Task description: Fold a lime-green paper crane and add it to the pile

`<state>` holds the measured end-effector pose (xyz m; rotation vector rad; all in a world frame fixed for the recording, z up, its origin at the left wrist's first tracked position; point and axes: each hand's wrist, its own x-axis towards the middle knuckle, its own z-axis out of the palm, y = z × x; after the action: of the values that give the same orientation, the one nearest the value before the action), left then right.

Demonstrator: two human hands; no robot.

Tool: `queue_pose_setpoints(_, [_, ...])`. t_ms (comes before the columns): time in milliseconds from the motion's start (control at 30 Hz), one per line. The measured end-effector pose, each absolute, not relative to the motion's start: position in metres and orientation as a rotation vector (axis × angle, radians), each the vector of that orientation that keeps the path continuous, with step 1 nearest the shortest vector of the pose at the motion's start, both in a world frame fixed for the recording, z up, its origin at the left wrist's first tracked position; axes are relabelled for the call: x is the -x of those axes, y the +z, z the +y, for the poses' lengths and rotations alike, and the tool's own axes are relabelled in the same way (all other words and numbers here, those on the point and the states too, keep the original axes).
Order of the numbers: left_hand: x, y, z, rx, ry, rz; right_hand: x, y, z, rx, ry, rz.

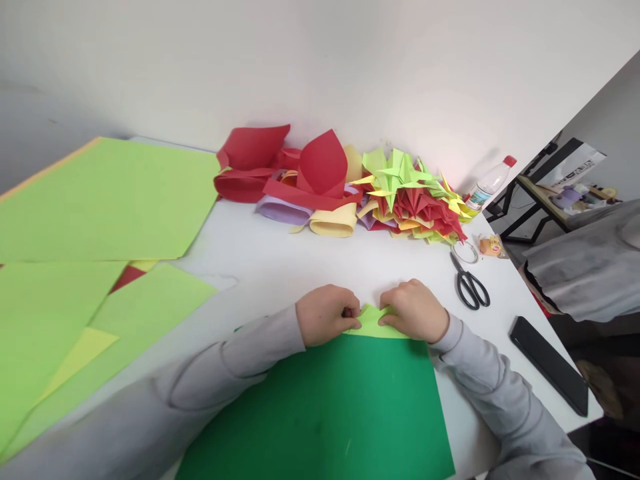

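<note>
Between my hands is a piece of light green paper, partly folded, its top edge rising to a small peak. My left hand pinches its left side, thumb and fingers closed on it. On the opposite side my right hand grips the same paper with thumb and curled fingers. Beneath lies a dark green sheet that reaches toward my body. My fingers and palms hide both ends of the light green paper.
Large light green sheets cover the left side. Rolled red paper and folded paper stars line the wall. Scissors, a black case, a wrapped snack and a plastic bottle are at right. Grey clothing shows beyond the table.
</note>
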<state>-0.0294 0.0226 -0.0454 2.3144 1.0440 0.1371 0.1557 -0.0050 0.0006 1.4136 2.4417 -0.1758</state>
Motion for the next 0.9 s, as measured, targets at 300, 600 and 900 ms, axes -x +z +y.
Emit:
queue_pose_setpoints(300, [0.034, -0.049, 0.026, -2.507, 0.128, 0.820, -0.145, -0.001, -0.015, -1.415, -0.082, 2.575])
queue_pose_setpoints(600, [0.039, -0.047, 0.017, -3.069, 0.232, 0.515, -0.141, -0.024, -0.048, -1.308, 0.444, 2.854])
queue_pose_setpoints(900, [0.039, -0.061, -0.008, -3.310, 0.698, 0.465, -0.157, -0.052, -0.077, -1.273, 1.018, 3.064])
